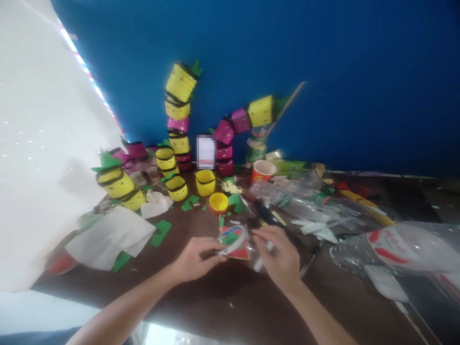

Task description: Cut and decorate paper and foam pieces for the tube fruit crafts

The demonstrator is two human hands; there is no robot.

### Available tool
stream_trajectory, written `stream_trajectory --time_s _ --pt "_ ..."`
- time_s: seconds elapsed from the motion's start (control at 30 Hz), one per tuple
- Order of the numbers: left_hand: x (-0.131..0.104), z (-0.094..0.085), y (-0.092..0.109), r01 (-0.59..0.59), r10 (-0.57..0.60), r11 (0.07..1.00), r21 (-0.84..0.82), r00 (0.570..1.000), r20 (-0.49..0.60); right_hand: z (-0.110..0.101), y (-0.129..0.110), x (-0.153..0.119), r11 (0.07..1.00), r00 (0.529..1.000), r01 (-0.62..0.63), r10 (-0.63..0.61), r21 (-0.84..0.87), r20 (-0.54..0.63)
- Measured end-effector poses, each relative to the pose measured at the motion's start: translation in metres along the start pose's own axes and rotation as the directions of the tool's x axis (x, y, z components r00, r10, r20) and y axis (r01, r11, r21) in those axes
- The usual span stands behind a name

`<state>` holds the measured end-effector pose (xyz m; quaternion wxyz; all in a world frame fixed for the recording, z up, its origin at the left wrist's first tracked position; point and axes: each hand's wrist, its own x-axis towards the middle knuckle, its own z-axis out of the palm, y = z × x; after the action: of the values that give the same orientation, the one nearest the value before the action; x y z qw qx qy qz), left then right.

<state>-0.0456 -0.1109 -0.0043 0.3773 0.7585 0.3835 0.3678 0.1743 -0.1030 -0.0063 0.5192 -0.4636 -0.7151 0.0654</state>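
Over the brown table, my left hand (199, 258) pinches one end of a curved whitish strip (236, 243) between thumb and fingers. My right hand (278, 254) is closed just to the right of it, with its fingertips together. A small whitish piece shows by those fingers, but blur hides what it is. Beneath the strip lies a red card (241, 252) with blue and green on it, partly covered. Beyond the hands stands a small yellow cup (219, 203), and green scraps (160, 233) lie to the left.
Yellow and purple decorated cups (178, 143) stand stacked along the blue wall (341, 72). White paper (111, 237) lies at left. Plastic bottles (409, 247) and an orange paper cup (262, 172) crowd the right side, near a dark-handled tool (275, 218).
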Motion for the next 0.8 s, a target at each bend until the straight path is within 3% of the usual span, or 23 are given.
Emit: stream_trajectory --time_s 0.17,0.37,0.57,0.8 --pt "0.001 0.000 -0.001 -0.051 0.049 0.997 0.052 0.998 0.044 -0.002 -0.007 0.004 0.994 0.996 -0.051 0.043 0.100 0.083" --pt "0.002 0.001 -0.004 -0.100 0.091 0.990 0.096 0.991 0.100 -0.001 -0.008 0.003 0.979 0.973 -0.049 0.002 0.198 0.229" --pt "-0.001 0.002 -0.004 -0.083 0.078 0.994 0.064 0.994 0.082 0.001 -0.008 0.001 0.956 0.976 -0.105 0.046 0.274 0.213" --pt "0.000 -0.002 0.011 -0.074 0.059 0.996 0.050 0.966 0.251 0.005 -0.019 0.002 0.923 0.975 -0.164 0.097 0.347 0.202"
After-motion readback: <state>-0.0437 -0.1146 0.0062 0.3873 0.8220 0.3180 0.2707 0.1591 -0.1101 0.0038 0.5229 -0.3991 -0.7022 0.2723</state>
